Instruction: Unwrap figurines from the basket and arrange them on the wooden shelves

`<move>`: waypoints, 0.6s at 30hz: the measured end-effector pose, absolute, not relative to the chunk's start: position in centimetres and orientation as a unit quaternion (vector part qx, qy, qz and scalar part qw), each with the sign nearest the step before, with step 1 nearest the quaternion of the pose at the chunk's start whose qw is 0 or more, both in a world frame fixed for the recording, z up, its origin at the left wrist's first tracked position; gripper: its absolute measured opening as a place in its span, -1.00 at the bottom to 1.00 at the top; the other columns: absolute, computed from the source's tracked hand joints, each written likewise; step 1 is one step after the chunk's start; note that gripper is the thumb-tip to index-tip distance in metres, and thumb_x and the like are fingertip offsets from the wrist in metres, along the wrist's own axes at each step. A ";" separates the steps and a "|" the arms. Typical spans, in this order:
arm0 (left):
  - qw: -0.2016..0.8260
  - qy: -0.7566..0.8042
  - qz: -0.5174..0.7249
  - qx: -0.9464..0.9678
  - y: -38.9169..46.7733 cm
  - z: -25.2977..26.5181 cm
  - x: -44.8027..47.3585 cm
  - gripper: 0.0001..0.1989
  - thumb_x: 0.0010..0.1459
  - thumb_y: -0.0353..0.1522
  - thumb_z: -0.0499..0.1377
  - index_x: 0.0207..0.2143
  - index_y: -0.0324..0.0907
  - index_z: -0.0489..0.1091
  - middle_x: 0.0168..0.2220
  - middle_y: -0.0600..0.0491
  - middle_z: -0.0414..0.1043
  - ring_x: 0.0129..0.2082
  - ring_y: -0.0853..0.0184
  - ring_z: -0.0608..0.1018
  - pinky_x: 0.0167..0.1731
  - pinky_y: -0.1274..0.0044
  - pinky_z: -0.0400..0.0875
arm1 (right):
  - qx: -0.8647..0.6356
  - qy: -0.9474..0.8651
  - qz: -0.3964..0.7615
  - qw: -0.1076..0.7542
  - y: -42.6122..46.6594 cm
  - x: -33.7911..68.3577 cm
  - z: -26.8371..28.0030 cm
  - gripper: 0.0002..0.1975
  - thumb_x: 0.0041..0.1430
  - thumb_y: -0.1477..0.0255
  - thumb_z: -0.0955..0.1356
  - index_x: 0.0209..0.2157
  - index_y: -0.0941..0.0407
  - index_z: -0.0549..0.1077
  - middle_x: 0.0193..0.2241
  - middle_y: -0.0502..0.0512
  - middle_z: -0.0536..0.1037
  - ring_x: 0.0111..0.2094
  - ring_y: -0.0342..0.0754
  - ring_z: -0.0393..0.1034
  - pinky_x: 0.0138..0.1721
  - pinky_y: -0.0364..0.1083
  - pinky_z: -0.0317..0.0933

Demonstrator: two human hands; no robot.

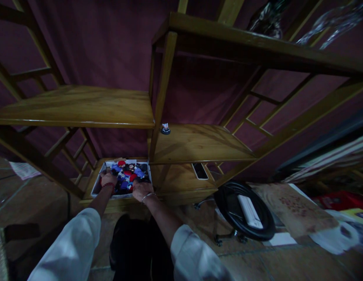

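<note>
A shallow white-rimmed box (95, 188) sits on the lowest shelf at the left. Small figurines (129, 176) in red, blue, white and black fill it. My left hand (108, 179), with a red bead bracelet at the wrist, reaches into the left side of the box among the figurines; its fingertips are hidden. Over the box's front right edge, my right hand (141, 190) has curled fingers touching the figurines; whatever they grip cannot be made out. A single small figurine (165, 129) stands on the middle shelf, near the upright post.
Wooden shelves (81, 104) rise above and around my hands, with an upright post (163, 89) between the bays. A phone (200, 171) lies on the low right shelf. A round black stool (257, 230) carrying a white package (249, 210) stands on the floor at right, beside a cardboard sheet (295, 208).
</note>
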State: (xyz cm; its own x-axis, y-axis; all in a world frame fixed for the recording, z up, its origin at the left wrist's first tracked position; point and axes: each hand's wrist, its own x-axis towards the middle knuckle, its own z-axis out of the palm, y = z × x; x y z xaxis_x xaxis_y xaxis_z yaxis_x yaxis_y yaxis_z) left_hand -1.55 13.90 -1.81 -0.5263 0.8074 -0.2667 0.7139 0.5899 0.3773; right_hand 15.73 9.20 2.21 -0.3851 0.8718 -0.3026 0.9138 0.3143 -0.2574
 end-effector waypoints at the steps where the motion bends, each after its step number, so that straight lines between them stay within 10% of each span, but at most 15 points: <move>1: 0.208 0.867 0.114 0.439 13.8 -1.7 -1.5 -0.52 -0.06 -0.46 0.01 0.00 -0.27 0.19 0.06 -0.28 0.13 -0.10 0.14 0.43 -0.12 0.43 0.27 | 0.552 0.809 -0.196 0.054 9.2 15.7 2.2 -0.71 0.05 0.42 0.16 -0.15 0.09 0.28 -0.29 0.17 0.53 -0.24 0.05 0.42 -0.29 -0.03 0.21; 18: 0.173 0.857 0.137 0.466 13.2 -0.8 -1.3 -0.57 0.05 -0.37 -0.05 0.02 -0.21 0.18 0.03 -0.23 0.16 -0.17 0.17 0.46 -0.21 0.43 0.32 | 0.553 0.808 -0.198 0.049 9.1 15.8 2.5 -0.69 0.02 0.45 0.17 -0.15 0.11 0.29 -0.28 0.17 0.52 -0.23 0.06 0.42 -0.29 -0.04 0.22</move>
